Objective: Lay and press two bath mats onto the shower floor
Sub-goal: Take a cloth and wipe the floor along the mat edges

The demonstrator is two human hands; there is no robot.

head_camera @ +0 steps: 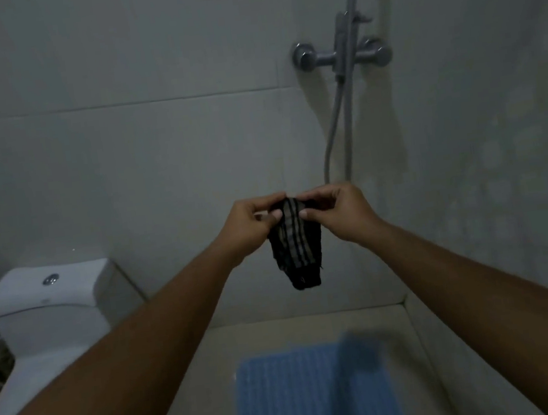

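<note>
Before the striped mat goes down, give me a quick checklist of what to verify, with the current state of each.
1. Both hands hold the mat: ok. The left hand and right hand pinch the top edge of the dark striped mat.
2. Mat opened out flat: not ok. It hangs bunched and narrow.
3. First mat laid: ok. The blue mat lies on the shower floor.
4. Blue mat pressed flat: cannot tell; a shadow covers its right part.
5. Bare floor left for the second mat: cannot tell; only narrow strips show beside the blue mat.
6. Hose clear of the hands: ok; it hangs behind them by the wall.
</note>
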